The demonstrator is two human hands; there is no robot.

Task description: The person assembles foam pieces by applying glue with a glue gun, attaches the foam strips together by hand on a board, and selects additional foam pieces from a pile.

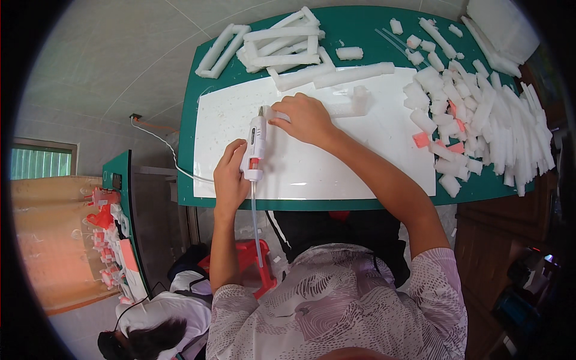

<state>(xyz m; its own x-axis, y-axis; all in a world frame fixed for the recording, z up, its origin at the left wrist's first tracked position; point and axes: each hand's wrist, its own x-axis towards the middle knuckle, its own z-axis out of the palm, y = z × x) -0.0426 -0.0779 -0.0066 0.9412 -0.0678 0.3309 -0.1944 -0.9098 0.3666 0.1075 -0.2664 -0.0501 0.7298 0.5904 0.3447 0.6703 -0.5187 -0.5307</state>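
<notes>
in the head view, the left hand (230, 179) is wrapped around the handle of a white glue gun (257, 144), which is held above the left part of a white board (336, 174). the gun's long axis runs away from the person, leaning slightly rightward toward the tip; its nozzle points to the far side of the table and its rear faces the person. a clear glue stick (256, 222) comes out of that rear end and hangs back past the near table edge.

the right hand (307, 119) is closed narrowly over a white foam strip (345, 109), thumb and fingers near its left end. the strip lies crosswise, nearly at right angles to the gun, its left end just beside the nozzle; whether the two touch, i cannot tell. its middle is hidden under the hand.

beyond the board, foam frames (285, 59) are stacked on the green table (372, 18). to the right lies a heap of foam pieces (480, 114) with pink scraps (421, 140) among them.
</notes>
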